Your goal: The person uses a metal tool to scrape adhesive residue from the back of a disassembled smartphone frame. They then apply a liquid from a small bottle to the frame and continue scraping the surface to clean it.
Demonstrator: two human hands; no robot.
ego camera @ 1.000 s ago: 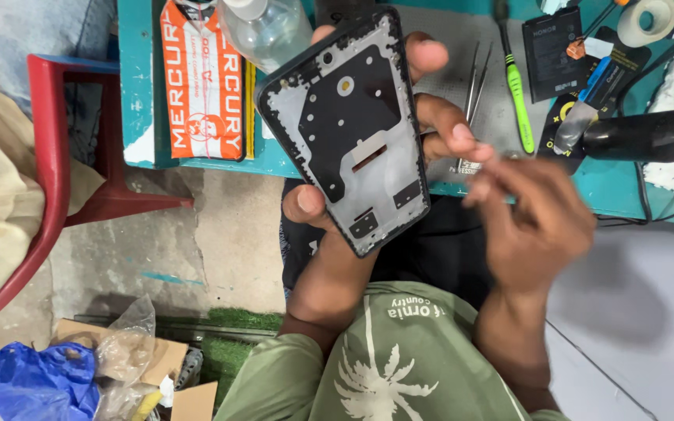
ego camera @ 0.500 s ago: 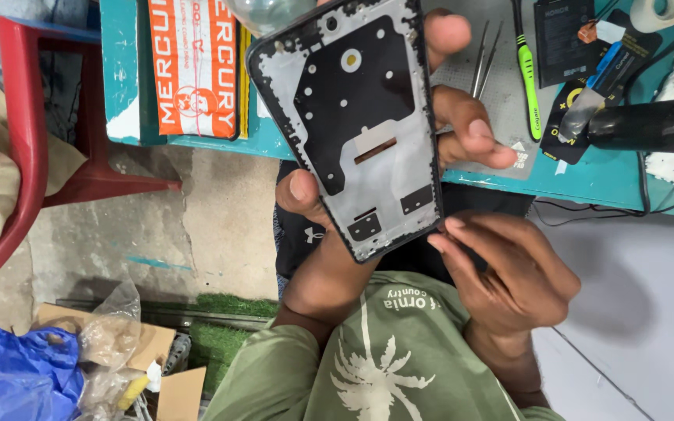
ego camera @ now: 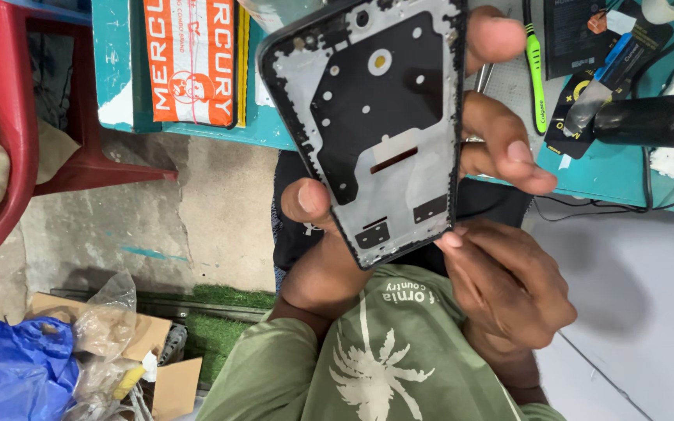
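Both hands are working on the phone frame point(ego camera: 380, 132), which is being held up above the counter point(ego camera: 196, 129). The left hand point(ego camera: 399, 168) is clamping its sides, while the right hand point(ego camera: 509, 284) is touching its lower corner with fingers curled together. The frame is looking stripped; nothing is being refitted yet.

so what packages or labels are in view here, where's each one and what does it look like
Orange box: flat rectangular carton with white lettering, on the teal table, left of the phone frame.
Black packet: dark rectangular pack, top right on the table, orange tab at one corner.
Black and yellow card: small blister-style pack right of the left hand, beside a black tool handle.
No screens or signs.
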